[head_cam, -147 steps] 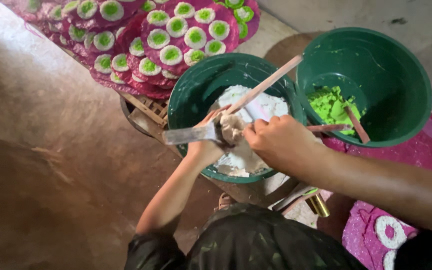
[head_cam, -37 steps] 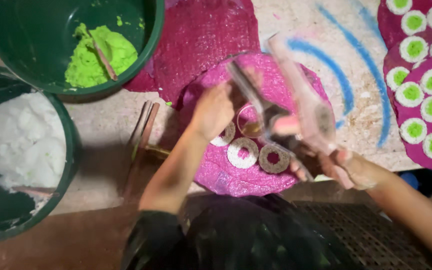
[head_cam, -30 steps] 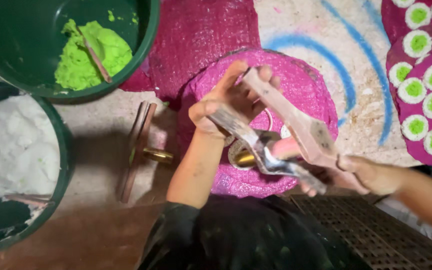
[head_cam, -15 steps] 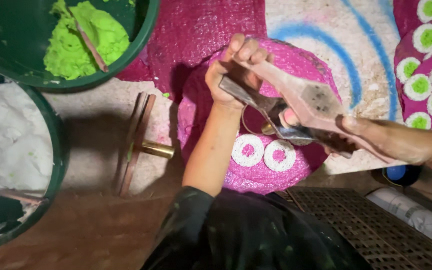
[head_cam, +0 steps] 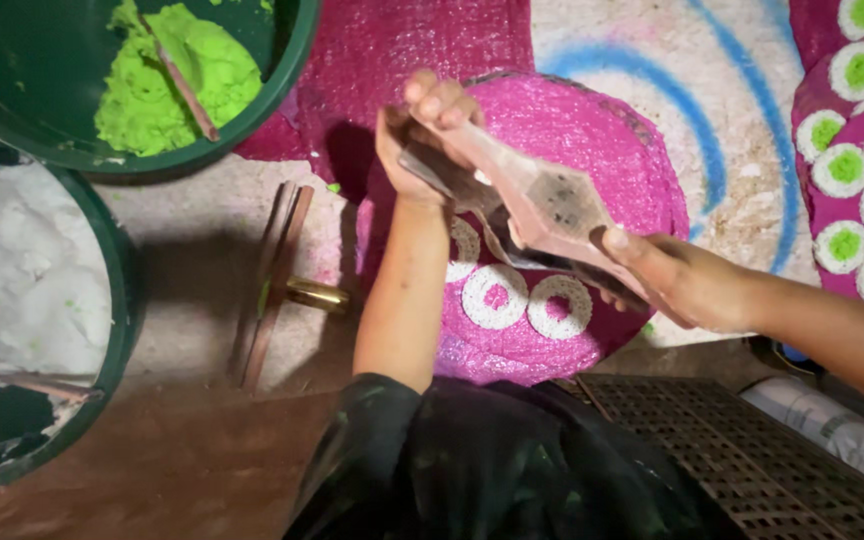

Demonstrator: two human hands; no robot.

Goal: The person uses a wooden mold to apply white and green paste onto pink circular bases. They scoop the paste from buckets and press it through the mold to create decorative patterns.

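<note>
long wooden mould [head_cam: 537, 205], held tilted above mat

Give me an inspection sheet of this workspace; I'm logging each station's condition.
Surface: round pink mat on a rough floor painted with blue arcs.
Job's things: wooden press held over the mat; three white dough rings lying on it.
Clutter: green tub of green dough, green tub of white dough, spare wooden tool, trays of green-centred rings.
Grippers: left hand grips the press's far end, right hand its near end.
Cables: nothing seen.
Surroundings: woven basket nearby.
</note>
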